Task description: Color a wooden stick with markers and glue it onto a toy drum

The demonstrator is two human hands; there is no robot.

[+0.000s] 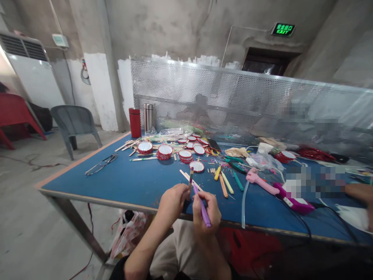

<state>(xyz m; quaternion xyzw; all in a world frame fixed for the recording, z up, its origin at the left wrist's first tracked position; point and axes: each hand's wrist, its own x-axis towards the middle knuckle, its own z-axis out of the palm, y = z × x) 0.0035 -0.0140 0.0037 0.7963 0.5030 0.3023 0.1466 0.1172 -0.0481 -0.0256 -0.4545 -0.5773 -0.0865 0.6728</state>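
Note:
My left hand (174, 200) pinches a flat wooden craft stick (191, 177), held upright with dark and coloured bands on it. In my right hand (210, 212) is a purple marker pen (204, 212), its tip pointing up toward the stick. Both hands are close together above the front edge of the table. Just beyond them lie pale loose sticks (186, 177) and a small round drum with a red rim (197, 167). To the right are a yellow marker (217, 173), an orange marker (223, 186), a pale yellow marker (227, 183) and a teal marker (237, 181).
Several more red-rimmed drums (164, 151) sit farther back. A red flask (135, 122) and glasses (100, 165) are at left. At right lie a pink glue gun (262, 182) with a clear glue stick (245, 206) and a co-worker's hand (359, 192). A perforated metal screen (233, 97) borders the table.

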